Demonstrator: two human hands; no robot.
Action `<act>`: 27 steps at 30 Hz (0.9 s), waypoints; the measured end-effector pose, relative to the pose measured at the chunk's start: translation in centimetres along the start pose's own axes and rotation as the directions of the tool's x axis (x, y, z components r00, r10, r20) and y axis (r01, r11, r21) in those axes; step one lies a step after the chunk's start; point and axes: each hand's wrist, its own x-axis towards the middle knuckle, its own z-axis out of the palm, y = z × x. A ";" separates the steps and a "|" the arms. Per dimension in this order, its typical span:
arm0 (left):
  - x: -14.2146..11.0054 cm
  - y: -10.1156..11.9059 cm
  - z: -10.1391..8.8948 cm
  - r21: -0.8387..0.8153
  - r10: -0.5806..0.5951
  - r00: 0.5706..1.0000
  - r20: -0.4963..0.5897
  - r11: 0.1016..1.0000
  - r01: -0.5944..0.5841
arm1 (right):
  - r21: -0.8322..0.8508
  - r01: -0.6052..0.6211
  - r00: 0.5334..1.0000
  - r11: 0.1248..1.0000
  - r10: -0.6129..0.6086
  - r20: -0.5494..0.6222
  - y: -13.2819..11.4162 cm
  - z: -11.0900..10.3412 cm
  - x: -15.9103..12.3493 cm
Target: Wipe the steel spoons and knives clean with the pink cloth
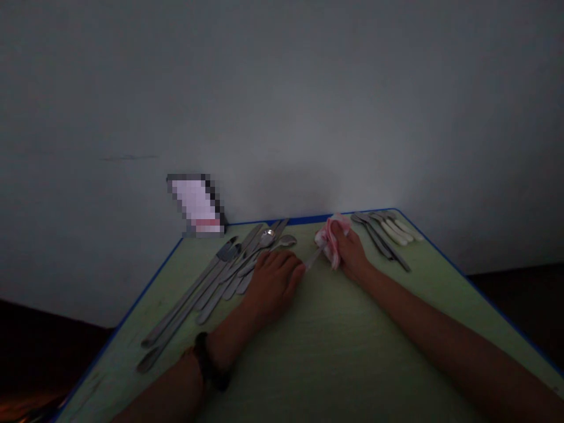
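My right hand [350, 249] is closed around a crumpled pink-and-white cloth [328, 239], thumb on top. A thin, pale piece of cutlery [313, 258] runs from the cloth to the fingertips of my left hand [275, 276]. Those fingers are curled over its near end; its other end is hidden in the cloth, so its kind does not show. Just left of my left hand, several metal spoons [267, 237] and other long-handled cutlery [189, 299] lie in a loose spread, partly covered by the hand.
To the right lie dark-handled cutlery [382, 241] and several pieces with white handles [393, 232]. A blurred-out device [196, 202] leans on the wall at the back left corner. The green table [335, 352] has a blue edge and meets a grey wall [282, 106].
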 end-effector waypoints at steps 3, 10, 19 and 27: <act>-0.1 -1.2 0.4 0.071 -0.096 0.994 -0.044 0.993 0.099 | 0.026 -0.016 0.999 1.000 0.017 -0.028 0.0 -0.1 0.0; -0.2 -2.7 0.9 0.228 -0.204 0.978 0.034 0.955 0.191 | 0.032 -0.028 1.000 0.999 0.028 -0.007 -0.1 -0.2 -0.1; -0.1 -2.8 1.4 0.192 -0.179 0.983 -0.035 0.964 0.182 | -0.025 -0.008 1.000 1.000 0.008 -0.003 -0.2 -0.1 -0.3; 0.5 -2.4 0.9 -0.115 0.046 0.990 -0.132 0.991 -0.062 | 0.073 -0.016 0.999 0.997 0.020 -0.047 -0.1 0.0 -0.1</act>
